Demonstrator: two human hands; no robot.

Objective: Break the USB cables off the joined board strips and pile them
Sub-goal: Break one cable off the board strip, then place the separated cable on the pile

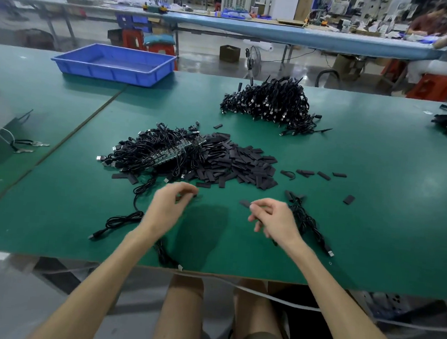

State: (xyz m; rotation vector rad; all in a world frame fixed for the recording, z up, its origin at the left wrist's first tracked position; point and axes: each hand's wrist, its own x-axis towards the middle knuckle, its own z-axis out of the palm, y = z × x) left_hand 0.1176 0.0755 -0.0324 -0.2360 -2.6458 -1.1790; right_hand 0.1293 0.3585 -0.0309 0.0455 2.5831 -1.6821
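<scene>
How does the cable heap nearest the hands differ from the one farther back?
The near heap has green board strips running through it; the far heap shows none. The near heap lies low and spread; the far heap is mounded higher. Flat black pieces lie against the near heap; the far heap stands apart from them. Both are black USB cables on the green table.

No lettering legible — all too blurred.
</scene>
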